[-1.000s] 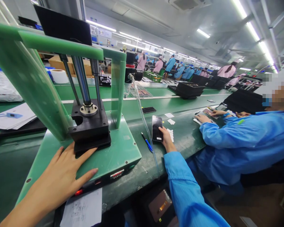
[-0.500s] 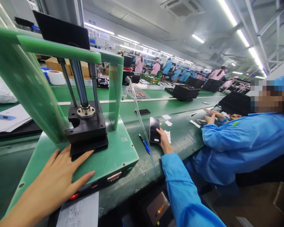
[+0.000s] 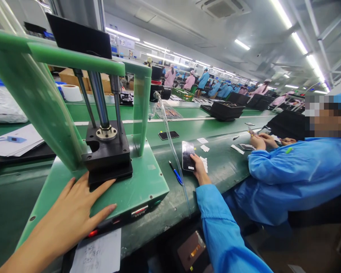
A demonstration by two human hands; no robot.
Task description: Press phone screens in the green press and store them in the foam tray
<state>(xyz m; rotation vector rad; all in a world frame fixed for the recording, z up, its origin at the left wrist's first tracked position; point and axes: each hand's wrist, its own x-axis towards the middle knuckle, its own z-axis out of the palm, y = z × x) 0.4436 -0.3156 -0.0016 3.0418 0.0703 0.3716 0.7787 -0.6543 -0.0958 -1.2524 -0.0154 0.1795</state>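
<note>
My left hand (image 3: 71,208) lies on the green base (image 3: 147,182) of a press, its fingers spread around the left and front of the black pressing block (image 3: 106,159). The tips of some fingers are hidden behind that block. Steel rods (image 3: 98,100) run up from it to the green frame (image 3: 79,58). My right hand (image 3: 199,168) grips the lower right edge of a dark phone screen (image 3: 188,156), tilted above the bench, with a small white label near its bottom end. Beside the screen lie a blue pen (image 3: 175,173) and a clear tube (image 3: 172,146).
A dark phone (image 3: 168,135) lies farther back, with white paper scraps (image 3: 204,148) nearby. At the right a co-worker in a blue coat (image 3: 295,174) handles a small part. Black trays (image 3: 223,110) stand on the bench, and a written sheet (image 3: 98,252) lies below the press.
The whole view has shifted slightly, so things sit a little farther right. Both my hands keep their places, left on the press base and right on the screen. The co-worker's hands have moved a little.
</note>
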